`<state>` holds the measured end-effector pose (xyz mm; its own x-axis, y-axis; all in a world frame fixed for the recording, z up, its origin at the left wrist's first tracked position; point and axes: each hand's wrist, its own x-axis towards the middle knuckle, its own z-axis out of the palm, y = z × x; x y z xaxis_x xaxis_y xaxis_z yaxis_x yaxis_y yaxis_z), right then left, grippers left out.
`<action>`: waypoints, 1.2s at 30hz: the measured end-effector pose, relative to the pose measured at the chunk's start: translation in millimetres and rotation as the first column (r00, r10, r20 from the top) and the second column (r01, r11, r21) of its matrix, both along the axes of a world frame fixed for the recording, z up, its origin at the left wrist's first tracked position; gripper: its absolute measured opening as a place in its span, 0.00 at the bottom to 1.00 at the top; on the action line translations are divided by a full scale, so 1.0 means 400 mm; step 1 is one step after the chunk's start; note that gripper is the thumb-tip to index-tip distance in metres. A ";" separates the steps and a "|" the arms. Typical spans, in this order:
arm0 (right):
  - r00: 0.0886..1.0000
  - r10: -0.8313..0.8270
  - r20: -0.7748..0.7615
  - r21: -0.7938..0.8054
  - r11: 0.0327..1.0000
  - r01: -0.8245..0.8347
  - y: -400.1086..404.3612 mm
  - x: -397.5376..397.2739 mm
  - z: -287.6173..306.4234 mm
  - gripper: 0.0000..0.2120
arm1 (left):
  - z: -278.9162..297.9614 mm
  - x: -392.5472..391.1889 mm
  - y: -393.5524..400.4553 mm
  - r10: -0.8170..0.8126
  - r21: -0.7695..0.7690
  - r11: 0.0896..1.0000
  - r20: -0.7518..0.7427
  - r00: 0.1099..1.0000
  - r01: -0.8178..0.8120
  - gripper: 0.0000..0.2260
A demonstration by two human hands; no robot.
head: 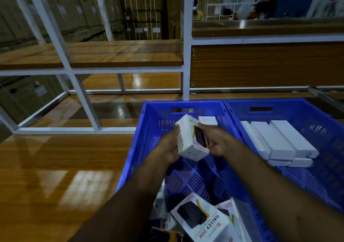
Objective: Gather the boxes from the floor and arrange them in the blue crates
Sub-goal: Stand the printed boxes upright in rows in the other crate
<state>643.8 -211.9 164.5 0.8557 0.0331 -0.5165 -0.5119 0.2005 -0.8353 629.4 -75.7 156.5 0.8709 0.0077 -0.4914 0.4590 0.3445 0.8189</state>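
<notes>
Both arms outstretched | left hand, right hand grip white box | above blue crate

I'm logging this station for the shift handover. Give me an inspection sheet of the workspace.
Surface: glossy wooden floor with light reflections.
Job's things: two blue crates side by side; left crate holds one small box at its far end and several loose boxes at the near end; right crate holds a neat stack of white boxes.
Clutter: nothing seen.
Grippers: left hand and right hand hold one white box over the left crate.
Cables: nothing seen.
Surroundings: white rack with wooden shelves, cartons behind.
</notes>
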 end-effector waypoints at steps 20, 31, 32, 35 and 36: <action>0.974 -0.018 0.227 0.010 1.000 0.016 0.017 -0.031 0.050 0.06 | -0.004 0.025 0.036 0.034 0.061 0.998 -0.066 0.997 -0.030 0.21; 0.973 -0.010 0.230 0.023 1.000 0.005 0.017 -0.028 0.047 0.11 | 0.008 0.014 0.045 -0.043 -0.067 0.997 -0.063 0.997 0.039 0.19; 0.973 -0.012 0.230 0.028 1.000 0.006 0.017 -0.027 0.046 0.12 | 0.016 0.010 0.048 -0.058 -0.089 0.995 -0.059 0.997 0.052 0.19; 0.972 -0.032 0.231 0.026 0.999 0.027 0.015 -0.020 0.043 0.14 | 0.033 0.016 0.072 -0.094 -0.137 0.987 -0.052 0.994 0.086 0.19; 0.973 -0.043 0.229 0.026 0.999 0.038 0.014 -0.017 0.039 0.14 | 0.038 0.020 0.079 -0.111 -0.164 0.981 -0.046 0.993 0.102 0.18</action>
